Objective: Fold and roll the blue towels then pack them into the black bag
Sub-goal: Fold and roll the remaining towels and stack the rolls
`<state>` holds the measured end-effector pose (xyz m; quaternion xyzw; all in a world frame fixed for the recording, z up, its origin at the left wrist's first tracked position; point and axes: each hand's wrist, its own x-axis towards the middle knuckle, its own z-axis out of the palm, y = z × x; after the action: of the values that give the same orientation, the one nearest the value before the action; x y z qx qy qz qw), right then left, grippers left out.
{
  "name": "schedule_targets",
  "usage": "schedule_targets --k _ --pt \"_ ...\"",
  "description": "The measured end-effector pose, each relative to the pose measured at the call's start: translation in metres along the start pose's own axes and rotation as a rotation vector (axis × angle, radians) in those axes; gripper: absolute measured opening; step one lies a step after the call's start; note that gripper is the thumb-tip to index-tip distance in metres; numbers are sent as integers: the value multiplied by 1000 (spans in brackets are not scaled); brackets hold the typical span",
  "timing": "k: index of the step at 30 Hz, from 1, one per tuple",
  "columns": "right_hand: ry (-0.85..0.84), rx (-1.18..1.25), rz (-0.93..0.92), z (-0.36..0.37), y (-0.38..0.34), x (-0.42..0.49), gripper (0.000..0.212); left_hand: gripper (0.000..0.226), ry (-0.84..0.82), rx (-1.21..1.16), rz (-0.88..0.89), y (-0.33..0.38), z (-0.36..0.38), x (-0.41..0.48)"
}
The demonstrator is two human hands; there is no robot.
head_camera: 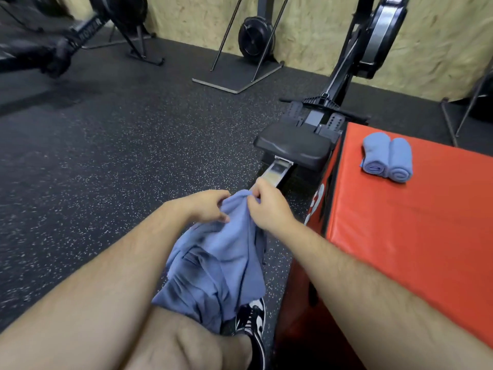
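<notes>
Though loose, towel (pixel 221 257) in both hands (pixel 210 206) (pixel 269 208)

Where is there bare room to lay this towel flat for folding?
The red box is bare from the two rolled towels at its far end to the near edge, right of your right hand. The speckled floor left of the rower seat is open. Crowded around the rolls.

rolled towels (pixel 387 159) on red box (pixel 400 236)

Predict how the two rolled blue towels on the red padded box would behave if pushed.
The two rolled blue towels lie on their sides as cylinders, so they would probably roll. Being soft cloth, they likely feel light and squash when gripped.
</notes>
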<state>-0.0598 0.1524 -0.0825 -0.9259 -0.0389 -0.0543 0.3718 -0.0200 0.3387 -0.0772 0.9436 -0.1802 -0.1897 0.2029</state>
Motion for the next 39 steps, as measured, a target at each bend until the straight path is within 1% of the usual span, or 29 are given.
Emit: schedule_targets --k 2,3,5,6,7,8,10,11,14,17,19,20,22,23,24,26,28,29,31,32,34,35,36,37,38,39 --pt "24 49 41 -24 2 5 4 22 99 4 -3 3 -2 2" --pt "15 67 37 -33 3 6 6 20 165 -18 22 9 -5 2" --pt "-56 112 22 -50 3 4 27 15 263 -73 113 30 -14 2" --pt "-88 129 17 -56 2 3 41 13 291 -107 160 42 -18 2" --pt "-95 128 9 -62 1 2 48 13 308 -143 197 54 -22 1" --pt "-82 120 -11 -69 -1 1 44 14 328 -171 233 67 -26 1" --pt "-10 86 -49 -89 -10 -1 15 17 384 -216 294 91 -33 0" --pt "39 79 -54 -102 -14 -1 8 16 415 -255 312 101 -36 0" --pt "164 90 -45 -150 -19 -5 12 19 448 -379 330 125 -42 3" --pt "279 236 25 -209 -13 -18 12 20 403 -323 286 153 -38 8" --pt "343 317 92 -251 -4 -32 9 16 448 -357 297 179 -37 12" --pt "355 319 116 -270 3 -39 7 16 486 -429 326 195 -36 12" --pt "311 342 157 -303 16 -61 22 14 534 -589 395 234 -37 12" --pt "263 351 175 -314 22 -72 30 12 525 -644 434 255 -39 10" --pt "219 345 181 -323 28 -83 33 9 498 -679 488 276 -39 9" --pt "211 365 152 -337 40 -104 25 7 428 -685 602 317 -36 5" --pt "267 484 143 -352 54 -123 22 10 380 -664 666 353 -31 3" --pt "282 566 156 -360 63 -131 25 11 370 -652 684 367 -29 4" --pt "317 705 217 -376 84 -144 30 14 415 -569 708 389 -20 17" --pt "343 720 262 -381 98 -150 27 14 475 -449 694 397 -12 28" --pt "383 649 383 -379 128 -162 19 17 601 -130 577 406 12 51" --pt "383 599 463 -373 145 -169 19 22 619 -2 498 407 27 61" --pt "368 557 544 -364 163 -176 23 29 596 88 432 407 43 70" --pt "347 496 623 -354 181 -182 29 33 534 158 377 407 59 77" --pt "314 410 696 -345 199 -188 32 30 461 208 344 407 73 83" --pt "263 304 767 -339 214 -192 30 24 366 248 323 407 86 88"
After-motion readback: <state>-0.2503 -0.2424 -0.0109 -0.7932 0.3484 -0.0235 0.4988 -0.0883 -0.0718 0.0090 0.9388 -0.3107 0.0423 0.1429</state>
